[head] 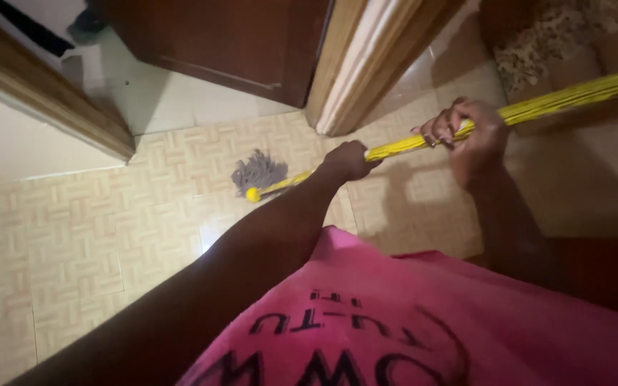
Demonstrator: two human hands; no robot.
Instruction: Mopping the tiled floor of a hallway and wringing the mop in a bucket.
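A mop with a long yellow handle (409, 145) runs from the upper right down to a grey string mop head (257, 172) resting on the patterned tile floor (94, 236). My left hand (350, 160) is closed around the lower part of the handle. My right hand (466, 132) grips the handle higher up, fingers wrapped over it. The mop head lies just in front of a doorway threshold.
A dark wooden door (237, 43) stands open at the top, with a light wooden door frame (355, 64) to its right and another frame edge (44, 100) at left. White tiles (159, 100) lie beyond the threshold. My pink shirt (395, 322) fills the bottom.
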